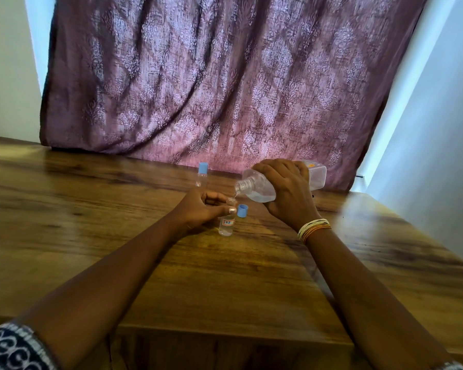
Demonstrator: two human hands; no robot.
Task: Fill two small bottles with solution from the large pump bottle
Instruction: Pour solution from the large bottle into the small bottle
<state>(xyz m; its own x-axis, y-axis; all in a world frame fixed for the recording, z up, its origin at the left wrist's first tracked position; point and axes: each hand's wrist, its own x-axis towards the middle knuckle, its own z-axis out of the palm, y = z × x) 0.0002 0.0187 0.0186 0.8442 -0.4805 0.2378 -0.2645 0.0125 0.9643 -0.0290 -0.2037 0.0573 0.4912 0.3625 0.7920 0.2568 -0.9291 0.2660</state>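
Observation:
My right hand (286, 190) grips the large clear bottle (259, 186), tipped on its side with its open threaded neck pointing left and down; no pump is on it. A thin stream falls from the neck into a small clear bottle (226, 222) standing upright and uncapped on the wooden table (118, 209). My left hand (202, 208) holds that small bottle near its top. Its blue cap (242, 210) lies on the table just to the right. A second small bottle (202, 176) with a blue cap on stands farther back.
A purple patterned curtain (225, 76) hangs behind the table's far edge. White walls flank it on both sides. The table's near edge runs across the bottom of the view, with a step down at the front.

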